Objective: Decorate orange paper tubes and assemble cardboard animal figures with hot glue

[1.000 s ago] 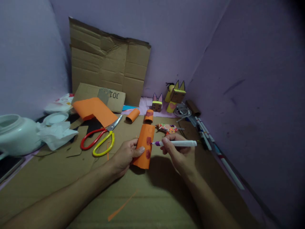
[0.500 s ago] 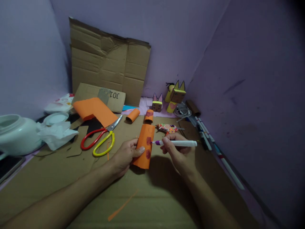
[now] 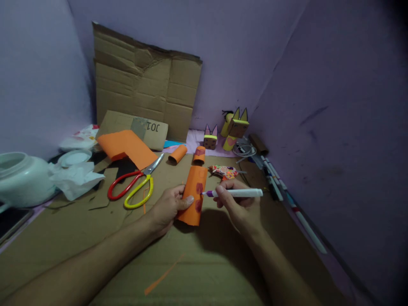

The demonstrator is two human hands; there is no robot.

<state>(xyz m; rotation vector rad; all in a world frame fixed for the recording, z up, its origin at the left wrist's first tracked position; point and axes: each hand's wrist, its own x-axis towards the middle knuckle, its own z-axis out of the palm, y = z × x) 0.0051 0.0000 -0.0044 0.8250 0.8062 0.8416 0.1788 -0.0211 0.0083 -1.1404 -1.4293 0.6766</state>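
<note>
An orange paper-covered tube (image 3: 191, 214) with dark purple spots lies on the cardboard sheet (image 3: 105, 259). My left hand (image 3: 168, 208) grips its left side, the thumb laid across the front. Between the fingers of my right hand (image 3: 237, 206) is a white felt-tip marker (image 3: 247, 193) with a purple end. The marker's tip meets the tube's right side, between two spots. Just beyond the tube stand two short orange rolls, one plain (image 3: 178, 154) and one with a purple mark (image 3: 199, 155).
Scissors (image 3: 140, 185) with red and yellow handles lie left of the tube. Orange paper (image 3: 127, 144), a white teapot-like pot (image 3: 25, 180) and crumpled tissue (image 3: 76, 180) are further left. Behind are paper animal figures (image 3: 237, 127); several markers (image 3: 306, 225) line the right wall.
The marker tip has shifted slightly down and left along the tube, from beside the middle spot to just below it. My left hand and the tube stay put.
</note>
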